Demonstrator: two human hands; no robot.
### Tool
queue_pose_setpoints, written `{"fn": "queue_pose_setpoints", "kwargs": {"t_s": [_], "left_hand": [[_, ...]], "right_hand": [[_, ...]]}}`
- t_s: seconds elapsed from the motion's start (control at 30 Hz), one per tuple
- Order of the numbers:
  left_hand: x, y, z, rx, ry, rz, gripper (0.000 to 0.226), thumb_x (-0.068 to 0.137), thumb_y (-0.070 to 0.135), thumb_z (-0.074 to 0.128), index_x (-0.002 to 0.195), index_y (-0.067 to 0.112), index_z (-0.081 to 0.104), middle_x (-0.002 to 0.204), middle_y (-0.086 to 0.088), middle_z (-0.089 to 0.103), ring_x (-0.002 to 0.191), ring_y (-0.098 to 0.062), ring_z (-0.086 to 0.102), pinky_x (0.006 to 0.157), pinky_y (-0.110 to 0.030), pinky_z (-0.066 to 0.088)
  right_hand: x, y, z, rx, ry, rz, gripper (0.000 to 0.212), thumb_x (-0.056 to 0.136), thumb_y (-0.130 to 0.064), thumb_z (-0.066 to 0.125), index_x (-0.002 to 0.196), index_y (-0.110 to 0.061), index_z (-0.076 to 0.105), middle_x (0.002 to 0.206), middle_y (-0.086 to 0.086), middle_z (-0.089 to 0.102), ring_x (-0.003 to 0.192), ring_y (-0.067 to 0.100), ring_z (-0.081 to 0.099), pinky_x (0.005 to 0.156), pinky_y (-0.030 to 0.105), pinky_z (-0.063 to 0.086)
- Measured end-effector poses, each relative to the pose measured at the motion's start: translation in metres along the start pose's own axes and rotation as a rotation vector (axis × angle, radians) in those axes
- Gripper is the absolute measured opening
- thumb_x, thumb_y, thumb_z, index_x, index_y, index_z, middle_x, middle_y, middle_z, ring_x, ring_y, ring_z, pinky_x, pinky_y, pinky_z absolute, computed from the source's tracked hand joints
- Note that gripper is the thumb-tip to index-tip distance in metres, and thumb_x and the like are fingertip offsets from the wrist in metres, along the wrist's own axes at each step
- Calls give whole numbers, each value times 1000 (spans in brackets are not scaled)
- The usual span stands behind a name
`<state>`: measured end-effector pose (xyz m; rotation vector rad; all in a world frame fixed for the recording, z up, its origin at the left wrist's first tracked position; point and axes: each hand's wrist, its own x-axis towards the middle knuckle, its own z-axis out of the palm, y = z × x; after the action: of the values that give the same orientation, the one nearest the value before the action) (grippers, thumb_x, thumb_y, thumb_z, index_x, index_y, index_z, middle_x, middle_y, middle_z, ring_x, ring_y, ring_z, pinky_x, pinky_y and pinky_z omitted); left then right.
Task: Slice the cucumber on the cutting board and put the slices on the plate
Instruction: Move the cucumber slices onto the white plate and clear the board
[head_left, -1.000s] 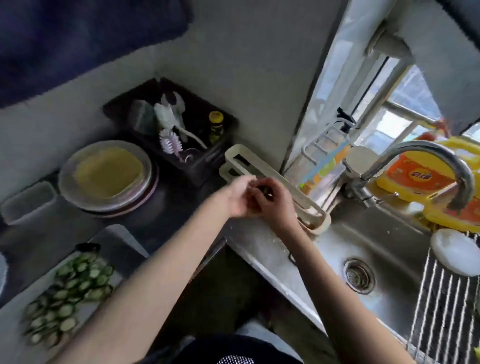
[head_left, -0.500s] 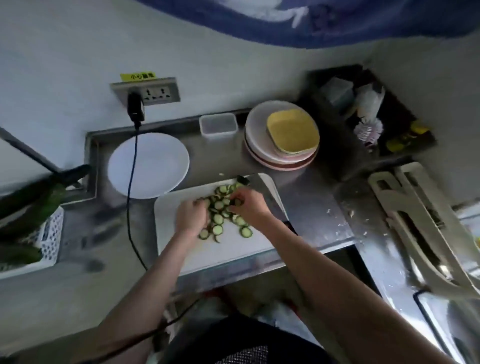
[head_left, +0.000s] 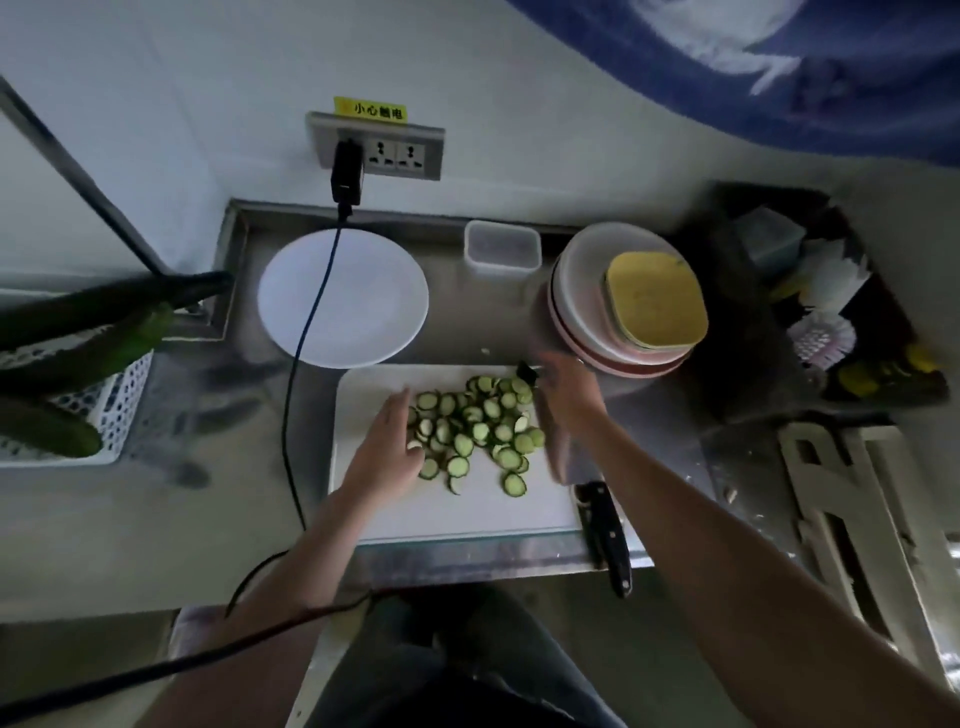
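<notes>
A heap of green cucumber slices (head_left: 475, 431) lies on the white cutting board (head_left: 467, 512). My left hand (head_left: 387, 447) lies flat on the board with straight fingers against the left edge of the heap. My right hand (head_left: 566, 392) hovers at the heap's right side, fingers spread and blurred, holding nothing. An empty white plate (head_left: 363, 312) sits behind the board to the left. A knife (head_left: 602, 525) with a black handle lies along the board's right edge, its blade partly under my right forearm.
A black cable (head_left: 298, 405) runs from the wall socket (head_left: 379, 150) across the plate and down past the board's left edge. Stacked plates (head_left: 628, 306) and a small clear box (head_left: 501, 252) stand behind the board. Whole cucumbers (head_left: 78, 338) lie in a white basket at the left.
The view swung from the sink to the counter. Both hands left the sink area and came to the slices; since half a second ago they have spread apart to either side of the heap.
</notes>
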<state>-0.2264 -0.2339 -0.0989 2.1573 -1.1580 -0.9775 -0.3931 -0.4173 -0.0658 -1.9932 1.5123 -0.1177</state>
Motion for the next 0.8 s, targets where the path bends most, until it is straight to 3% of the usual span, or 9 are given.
{"fn": "queue_pose_setpoints", "kwargs": {"t_s": [0.1, 0.17, 0.33, 0.43, 0.53, 0.63, 0.7, 0.8], "left_hand": [[2, 1, -1, -32, -92, -63, 80, 90, 4, 48, 152, 21, 1, 159, 2, 5, 145, -13, 9, 116, -30, 18], [1, 2, -3, -44, -135, -80, 81, 90, 4, 47, 152, 26, 0, 158, 3, 8, 144, -16, 17, 114, -33, 24], [5, 5, -8, -63, -104, -99, 72, 90, 4, 46, 152, 24, 13, 156, -2, 20, 142, -17, 22, 113, -29, 24], [11, 14, -8, -53, -49, -84, 70, 89, 1, 44, 151, 19, 17, 157, -4, 18, 144, -16, 17, 115, -28, 18], [15, 26, -3, -53, -75, -69, 68, 92, 3, 42, 152, 20, 13, 158, 0, 10, 145, -13, 10, 116, -27, 12], [11, 29, 7, -99, -78, -58, 68, 94, 6, 42, 152, 21, 11, 158, 3, 8, 144, -10, 11, 115, -24, 13], [6, 26, 13, -109, -64, -43, 70, 94, 8, 41, 152, 21, 4, 159, 7, 0, 144, -6, 4, 111, -17, 9], [0, 21, 18, -37, -43, -40, 72, 95, 13, 41, 152, 20, -3, 157, 9, -10, 143, -4, -6, 109, -17, 8]], "right_hand": [[15, -7, 9, -87, -71, -53, 43, 88, -12, 55, 129, -22, 58, 127, 7, 60, 117, 27, 55, 97, 32, 42], [16, -9, 12, -121, -87, -127, 39, 88, -10, 57, 127, -18, 60, 127, 7, 60, 118, 26, 54, 95, 30, 40], [19, 7, 4, 213, 68, -54, 32, 83, -2, 61, 112, -12, 68, 112, 7, 69, 107, 23, 62, 93, 32, 47], [7, 27, -10, 231, 77, 7, 28, 81, -4, 66, 108, -12, 70, 104, 6, 71, 97, 22, 65, 88, 35, 51], [-13, 40, -7, 79, -115, -64, 23, 82, -5, 66, 103, -12, 72, 100, 6, 71, 92, 21, 65, 80, 24, 47], [-19, 39, 1, 105, -35, -89, 23, 88, -9, 58, 108, -13, 69, 106, 8, 68, 98, 23, 63, 76, 20, 40], [-17, 29, 8, 133, 21, -128, 31, 94, -11, 48, 123, -11, 60, 122, 11, 61, 112, 26, 56, 85, 22, 39], [-12, 15, 29, -2, -137, -210, 48, 97, -17, 42, 144, -7, 35, 149, 13, 36, 139, 26, 29, 115, 34, 23]]}}
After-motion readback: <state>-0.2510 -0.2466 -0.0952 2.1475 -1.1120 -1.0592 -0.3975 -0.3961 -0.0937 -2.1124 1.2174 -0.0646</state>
